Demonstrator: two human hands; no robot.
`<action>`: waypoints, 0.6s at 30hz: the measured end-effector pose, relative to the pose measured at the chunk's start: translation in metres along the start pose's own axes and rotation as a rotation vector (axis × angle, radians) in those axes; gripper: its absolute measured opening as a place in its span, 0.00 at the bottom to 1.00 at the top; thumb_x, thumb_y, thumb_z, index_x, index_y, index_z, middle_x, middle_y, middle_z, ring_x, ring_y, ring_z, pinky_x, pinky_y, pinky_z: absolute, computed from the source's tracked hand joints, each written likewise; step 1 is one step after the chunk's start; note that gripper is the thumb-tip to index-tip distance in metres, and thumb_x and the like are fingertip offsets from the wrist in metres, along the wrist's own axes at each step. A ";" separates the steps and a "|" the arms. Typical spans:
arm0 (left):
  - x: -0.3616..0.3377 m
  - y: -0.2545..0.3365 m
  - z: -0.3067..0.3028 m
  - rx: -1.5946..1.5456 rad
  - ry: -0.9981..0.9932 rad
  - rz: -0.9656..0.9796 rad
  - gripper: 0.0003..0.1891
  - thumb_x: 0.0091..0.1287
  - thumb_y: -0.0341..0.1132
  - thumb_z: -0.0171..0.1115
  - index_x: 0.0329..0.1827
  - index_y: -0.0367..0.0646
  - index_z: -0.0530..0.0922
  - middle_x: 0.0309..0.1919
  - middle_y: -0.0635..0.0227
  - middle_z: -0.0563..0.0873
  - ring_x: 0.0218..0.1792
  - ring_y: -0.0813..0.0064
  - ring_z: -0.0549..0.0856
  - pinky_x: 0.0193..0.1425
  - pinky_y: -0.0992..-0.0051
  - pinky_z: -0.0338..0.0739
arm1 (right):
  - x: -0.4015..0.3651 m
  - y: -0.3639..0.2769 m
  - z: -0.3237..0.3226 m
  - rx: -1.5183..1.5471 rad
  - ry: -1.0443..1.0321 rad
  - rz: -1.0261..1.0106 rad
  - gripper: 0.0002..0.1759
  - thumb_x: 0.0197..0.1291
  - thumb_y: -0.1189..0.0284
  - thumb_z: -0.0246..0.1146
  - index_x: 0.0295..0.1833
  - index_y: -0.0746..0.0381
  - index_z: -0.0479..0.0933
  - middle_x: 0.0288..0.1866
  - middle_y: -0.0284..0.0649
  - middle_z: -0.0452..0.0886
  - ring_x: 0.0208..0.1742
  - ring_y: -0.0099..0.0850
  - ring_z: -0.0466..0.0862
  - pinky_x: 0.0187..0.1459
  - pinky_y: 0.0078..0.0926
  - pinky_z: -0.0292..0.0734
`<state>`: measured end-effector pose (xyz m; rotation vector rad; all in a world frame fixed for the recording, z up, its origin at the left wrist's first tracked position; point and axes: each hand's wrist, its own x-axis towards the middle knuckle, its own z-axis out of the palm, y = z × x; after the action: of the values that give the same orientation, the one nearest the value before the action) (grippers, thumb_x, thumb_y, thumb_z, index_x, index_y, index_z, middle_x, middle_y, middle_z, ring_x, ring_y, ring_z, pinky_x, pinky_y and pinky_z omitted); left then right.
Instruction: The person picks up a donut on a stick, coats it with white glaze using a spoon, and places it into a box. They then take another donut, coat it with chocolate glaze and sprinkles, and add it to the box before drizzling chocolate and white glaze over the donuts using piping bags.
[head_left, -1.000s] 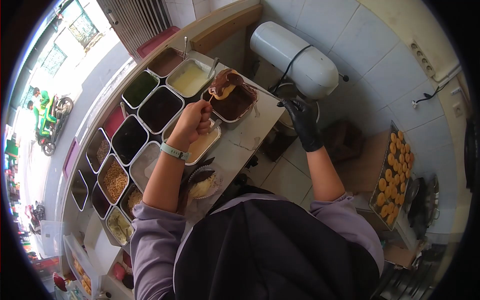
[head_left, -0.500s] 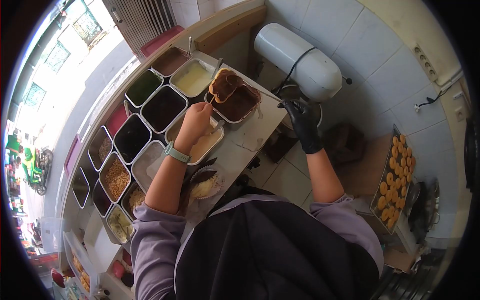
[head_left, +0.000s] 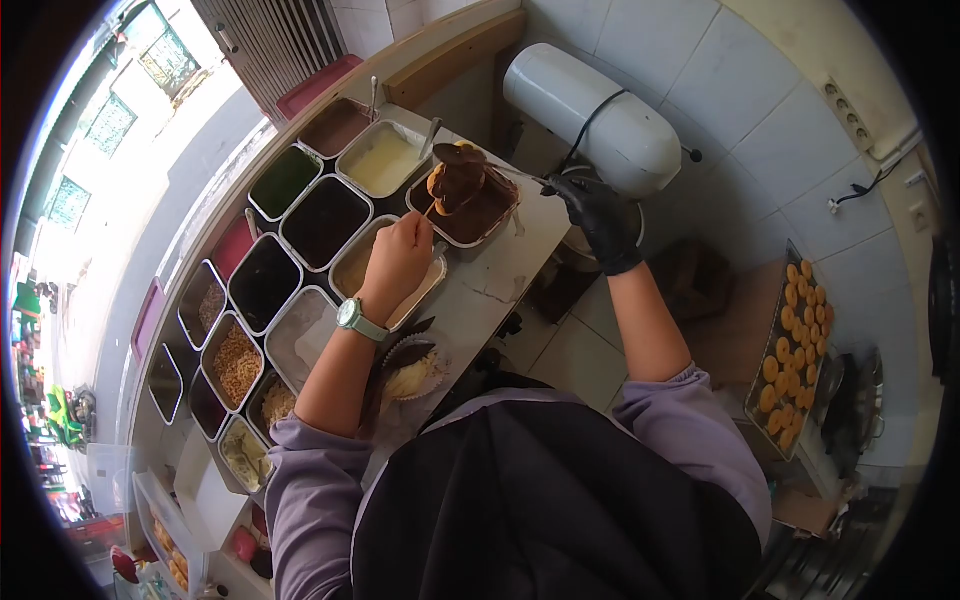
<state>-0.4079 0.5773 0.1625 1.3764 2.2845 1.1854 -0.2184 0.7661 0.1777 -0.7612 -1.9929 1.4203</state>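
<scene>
My left hand (head_left: pixel 397 262), bare and with a watch at the wrist, is closed on a thin stick. On the stick is a chocolate-coated pastry (head_left: pixel 460 187) with yellowish edges, held over the metal tub of chocolate (head_left: pixel 486 222). My right hand (head_left: pixel 600 222), in a black glove, is closed on the handle of a spoon (head_left: pixel 505 170). The spoon's dark bowl lies against the upper edge of the pastry. Below my left wrist, a paper-lined portion (head_left: pixel 412 377) of pale and dark food sits on the counter.
Metal tubs of toppings, such as a pale cream (head_left: pixel 382 160) and chopped nuts (head_left: pixel 234 362), fill the counter's left side. A white mixer (head_left: pixel 595 120) stands beyond the counter. At the right is a tray of small round pastries (head_left: pixel 790 360). A street shows at far left.
The pastry has tilted and shifted slightly right, lower over the chocolate tub. The spoon has moved left onto its upper edge. My left wrist has turned, showing the watch face.
</scene>
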 end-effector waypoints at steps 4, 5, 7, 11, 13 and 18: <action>-0.002 -0.003 -0.003 -0.176 -0.022 -0.129 0.14 0.65 0.36 0.47 0.26 0.33 0.71 0.17 0.57 0.76 0.20 0.60 0.76 0.26 0.66 0.69 | 0.003 0.015 -0.006 0.302 0.030 0.106 0.12 0.59 0.68 0.58 0.34 0.66 0.81 0.19 0.25 0.68 0.20 0.14 0.64 0.25 0.15 0.61; -0.001 -0.008 -0.003 -0.300 -0.044 -0.207 0.14 0.65 0.36 0.46 0.25 0.34 0.70 0.15 0.62 0.74 0.17 0.66 0.74 0.23 0.68 0.67 | -0.001 0.015 -0.005 0.356 0.008 0.198 0.12 0.59 0.68 0.58 0.34 0.65 0.81 0.19 0.24 0.66 0.19 0.13 0.61 0.23 0.14 0.59; -0.002 -0.015 -0.008 -0.578 -0.125 -0.352 0.14 0.66 0.36 0.46 0.24 0.38 0.68 0.13 0.71 0.70 0.13 0.77 0.69 0.16 0.74 0.61 | -0.007 0.018 0.000 0.433 -0.010 0.265 0.11 0.59 0.68 0.58 0.34 0.65 0.81 0.18 0.23 0.63 0.18 0.11 0.59 0.22 0.12 0.56; -0.006 -0.014 -0.017 -0.958 -0.218 -0.515 0.12 0.66 0.36 0.45 0.22 0.47 0.65 0.12 0.81 0.60 0.09 0.89 0.57 0.11 0.83 0.47 | -0.009 0.032 -0.002 0.339 0.014 0.123 0.11 0.59 0.68 0.59 0.34 0.65 0.81 0.18 0.22 0.65 0.19 0.12 0.62 0.21 0.16 0.59; -0.008 -0.013 -0.021 -0.982 -0.178 -0.534 0.12 0.66 0.36 0.45 0.22 0.48 0.64 0.12 0.82 0.59 0.08 0.90 0.54 0.10 0.85 0.45 | -0.011 0.020 0.000 0.246 0.073 0.131 0.12 0.59 0.68 0.57 0.34 0.64 0.81 0.17 0.26 0.70 0.18 0.18 0.68 0.22 0.20 0.62; -0.008 -0.023 -0.029 -0.966 -0.152 -0.541 0.12 0.66 0.35 0.44 0.22 0.47 0.63 0.12 0.81 0.58 0.08 0.89 0.55 0.10 0.84 0.45 | -0.008 0.017 0.015 -0.616 0.202 -0.429 0.10 0.58 0.70 0.55 0.30 0.63 0.78 0.21 0.42 0.77 0.24 0.38 0.78 0.26 0.31 0.70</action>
<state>-0.4347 0.5502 0.1626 0.4316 1.4393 1.5605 -0.2217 0.7550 0.1565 -0.6322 -2.2668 0.4625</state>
